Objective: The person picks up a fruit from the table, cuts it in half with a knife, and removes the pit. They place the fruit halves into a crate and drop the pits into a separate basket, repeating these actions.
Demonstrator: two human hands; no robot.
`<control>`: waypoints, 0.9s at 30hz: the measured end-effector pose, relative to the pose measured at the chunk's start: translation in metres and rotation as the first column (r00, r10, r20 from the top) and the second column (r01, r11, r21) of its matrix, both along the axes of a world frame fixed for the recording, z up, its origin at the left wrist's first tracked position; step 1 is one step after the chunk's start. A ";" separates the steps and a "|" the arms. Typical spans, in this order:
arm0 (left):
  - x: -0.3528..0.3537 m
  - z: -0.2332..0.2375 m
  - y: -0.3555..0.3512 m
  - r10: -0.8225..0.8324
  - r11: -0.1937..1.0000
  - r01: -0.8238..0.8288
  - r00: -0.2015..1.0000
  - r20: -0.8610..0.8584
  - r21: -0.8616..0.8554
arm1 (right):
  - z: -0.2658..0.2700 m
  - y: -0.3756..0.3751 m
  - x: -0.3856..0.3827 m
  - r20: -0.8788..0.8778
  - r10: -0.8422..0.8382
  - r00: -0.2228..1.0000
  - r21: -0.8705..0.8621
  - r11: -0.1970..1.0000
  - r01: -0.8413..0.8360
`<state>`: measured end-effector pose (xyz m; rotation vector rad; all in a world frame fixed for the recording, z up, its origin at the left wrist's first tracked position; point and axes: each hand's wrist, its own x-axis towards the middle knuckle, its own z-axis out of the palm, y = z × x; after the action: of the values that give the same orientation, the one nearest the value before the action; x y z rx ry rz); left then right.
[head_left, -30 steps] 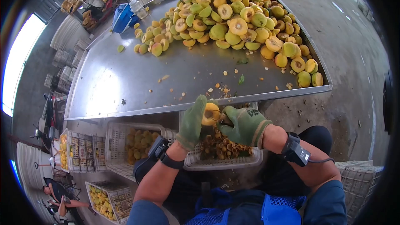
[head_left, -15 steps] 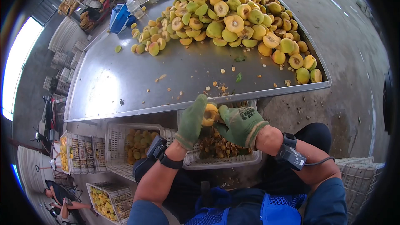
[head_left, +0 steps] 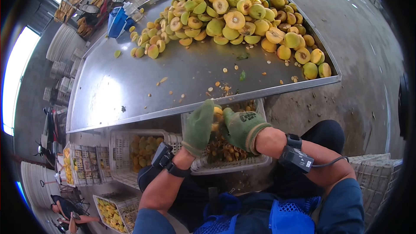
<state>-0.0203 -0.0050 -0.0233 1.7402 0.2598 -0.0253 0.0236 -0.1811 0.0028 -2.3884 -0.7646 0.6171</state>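
My left hand (head_left: 198, 128), in a green glove, is closed round a yellow fruit half (head_left: 217, 119) just below the table's front edge. Close beside it, my right hand (head_left: 243, 128), also gloved in green, has its fingers bent in at the fruit; whatever its fingertips hold is hidden. Under both hands stands a white crate (head_left: 255, 164) with brownish-orange scraps (head_left: 225, 151) in it. A large heap of halved yellow-green fruit (head_left: 234, 20) lies on the metal table (head_left: 143, 76), with small pits and bits near the front edge.
A blue container (head_left: 117, 22) and a clear bottle stand at the table's far left. White crates of fruit (head_left: 145, 151) are at the lower left, and stacked crates (head_left: 375, 177) at the lower right. A seated person (head_left: 69, 210) is at the far lower left.
My right hand has moved slightly left, closer to my left hand, and the fruit half is more covered by the gloves. The view has shifted a little.
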 end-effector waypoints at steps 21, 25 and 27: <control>-0.009 -0.007 -0.018 -0.034 0.899 -0.126 0.935 0.352 0.421 | 0.003 0.001 -0.003 -0.292 0.003 0.957 0.135 0.990 0.038; -0.008 -0.012 -0.018 0.033 0.944 -0.151 0.928 0.372 0.292 | 0.002 0.003 0.003 -0.404 0.070 0.912 0.167 0.986 -0.002; -0.008 -0.012 -0.022 0.092 0.970 -0.164 0.930 0.357 0.177 | 0.002 0.001 0.002 -0.416 0.088 0.905 0.203 0.979 -0.002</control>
<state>-0.0284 -0.0269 -0.0352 1.8919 0.1185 0.4152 0.0253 -0.1797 0.0044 -1.9596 -0.6539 0.9905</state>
